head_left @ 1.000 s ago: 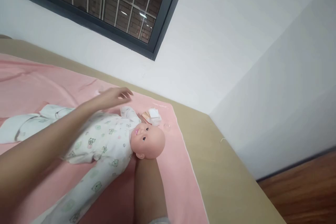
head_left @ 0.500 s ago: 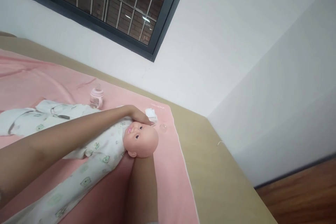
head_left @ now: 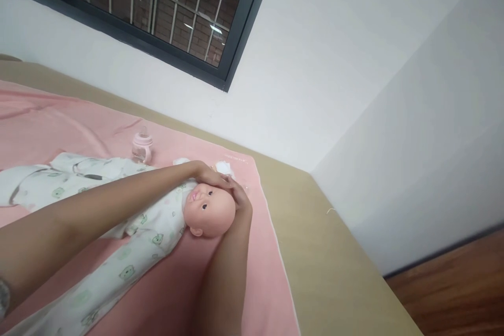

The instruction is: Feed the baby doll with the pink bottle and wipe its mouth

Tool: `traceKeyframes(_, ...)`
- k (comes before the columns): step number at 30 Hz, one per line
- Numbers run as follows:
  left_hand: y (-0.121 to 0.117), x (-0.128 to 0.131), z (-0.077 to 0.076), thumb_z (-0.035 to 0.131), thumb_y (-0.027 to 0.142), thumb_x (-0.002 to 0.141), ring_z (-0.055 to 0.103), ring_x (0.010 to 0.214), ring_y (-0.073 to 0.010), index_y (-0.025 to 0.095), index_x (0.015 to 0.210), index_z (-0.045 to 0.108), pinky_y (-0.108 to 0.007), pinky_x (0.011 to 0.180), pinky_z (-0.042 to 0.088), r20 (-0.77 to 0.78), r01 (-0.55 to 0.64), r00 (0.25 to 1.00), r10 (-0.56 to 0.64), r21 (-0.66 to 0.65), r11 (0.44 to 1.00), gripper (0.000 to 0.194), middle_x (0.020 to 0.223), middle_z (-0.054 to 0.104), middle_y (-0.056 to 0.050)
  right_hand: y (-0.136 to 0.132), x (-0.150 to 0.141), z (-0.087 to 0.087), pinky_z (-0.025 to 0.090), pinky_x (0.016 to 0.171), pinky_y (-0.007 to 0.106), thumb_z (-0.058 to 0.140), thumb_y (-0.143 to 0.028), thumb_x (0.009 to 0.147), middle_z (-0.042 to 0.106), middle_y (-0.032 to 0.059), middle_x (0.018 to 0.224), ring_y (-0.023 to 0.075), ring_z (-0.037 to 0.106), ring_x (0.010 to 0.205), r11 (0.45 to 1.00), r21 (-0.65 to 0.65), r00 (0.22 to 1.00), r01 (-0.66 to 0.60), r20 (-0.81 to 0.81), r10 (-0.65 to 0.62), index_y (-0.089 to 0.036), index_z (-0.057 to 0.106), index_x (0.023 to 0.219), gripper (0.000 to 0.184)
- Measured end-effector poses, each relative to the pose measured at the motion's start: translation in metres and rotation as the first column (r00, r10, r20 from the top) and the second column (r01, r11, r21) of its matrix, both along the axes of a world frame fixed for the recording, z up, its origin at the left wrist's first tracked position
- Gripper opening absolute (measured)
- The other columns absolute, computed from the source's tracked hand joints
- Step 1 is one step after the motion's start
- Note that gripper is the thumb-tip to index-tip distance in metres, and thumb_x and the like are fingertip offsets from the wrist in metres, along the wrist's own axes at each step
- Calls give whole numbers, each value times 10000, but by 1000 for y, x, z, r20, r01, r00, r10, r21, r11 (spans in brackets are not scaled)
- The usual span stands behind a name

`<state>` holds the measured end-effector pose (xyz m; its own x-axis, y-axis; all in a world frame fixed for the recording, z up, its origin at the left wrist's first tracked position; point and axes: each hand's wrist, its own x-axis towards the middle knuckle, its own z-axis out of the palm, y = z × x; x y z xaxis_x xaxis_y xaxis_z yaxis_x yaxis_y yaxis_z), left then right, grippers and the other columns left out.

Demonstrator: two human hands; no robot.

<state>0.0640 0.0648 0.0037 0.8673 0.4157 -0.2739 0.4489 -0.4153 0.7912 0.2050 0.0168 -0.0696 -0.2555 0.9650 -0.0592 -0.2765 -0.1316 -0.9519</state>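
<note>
A bald baby doll [head_left: 212,213] in white clothes with green prints lies on its back on a pink sheet [head_left: 262,273]. My left hand [head_left: 210,174] curves along the far side of its head, the forearm crossing over the doll's body. Round the crown of the head wraps my right hand [head_left: 240,197]. The fingertips of both hands meet at the head's far upper side. Part of the fingers is hidden behind the head, and I cannot see anything small between them. A small white pad or folded tissue [head_left: 223,168] lies just beyond the fingers.
Past the doll's body stands a pink baby bottle [head_left: 142,148] with a handle. Another white item [head_left: 181,161] lies partly hidden behind my left forearm. The wooden surface [head_left: 315,252] borders the sheet, with a white wall [head_left: 315,89] and a barred window [head_left: 173,5] behind.
My right hand has come up from behind the doll's head, round its crown, to meet my left fingers. The left hand stays nearly in place. The view has shifted slightly.
</note>
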Motion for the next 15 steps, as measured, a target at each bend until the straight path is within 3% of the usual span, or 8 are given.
traceKeyframes(4,-4,10,-5,446,722,769,531,1186,-280,225,1176,637,-356,980,438,-60,69,995,-77,-129,989,670,1240,628,-82,3,34,-5,436,1030,393,588,-439,816,636,77,1198,209,608,1106,999,-47,990,23,-136,-29,-187,630,1043,342)
traceKeyframes(8,-3,17,-12,467,772,721,531,1189,-299,231,1167,636,-385,964,450,-111,54,991,-76,-187,981,721,1238,630,-94,2,49,-10,466,997,387,547,-445,856,577,82,1288,217,587,1141,993,-58,978,103,-178,-111,-191,632,1054,333)
traceKeyframes(15,1,17,-6,532,822,613,648,896,-306,208,911,722,-380,779,523,-119,18,992,-40,-186,982,708,889,726,-115,6,37,-12,469,988,344,518,-437,871,609,73,1219,170,622,1013,995,-72,965,74,-246,-89,-192,624,1068,331)
